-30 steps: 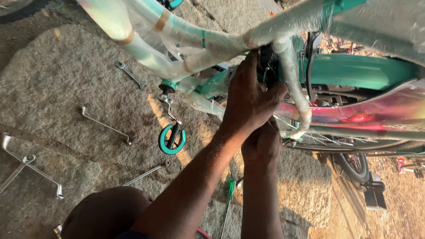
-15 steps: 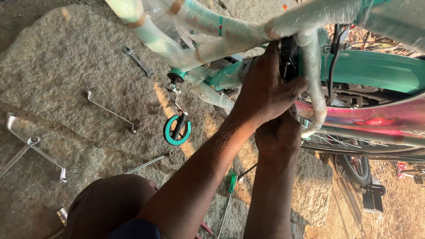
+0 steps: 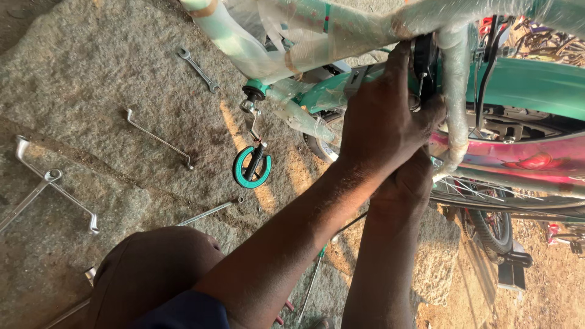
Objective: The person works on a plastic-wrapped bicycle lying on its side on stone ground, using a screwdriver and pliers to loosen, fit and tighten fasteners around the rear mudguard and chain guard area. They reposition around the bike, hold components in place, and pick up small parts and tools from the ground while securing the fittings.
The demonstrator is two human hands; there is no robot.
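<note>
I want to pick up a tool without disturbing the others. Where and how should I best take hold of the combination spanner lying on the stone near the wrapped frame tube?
Grip the combination spanner at the middle of its straight shank, coming from above with fingers across its narrow width. It lies flat and diagonal on the stone ground, apart from the other tools, so both long sides look free; the ends are wider and less handy.

Both hands, left hand (image 3: 384, 122) above right hand (image 3: 405, 183), grip the wrapped teal bicycle frame (image 3: 341, 30) (spanners (image 3: 159, 140) lie nearby).
</note>
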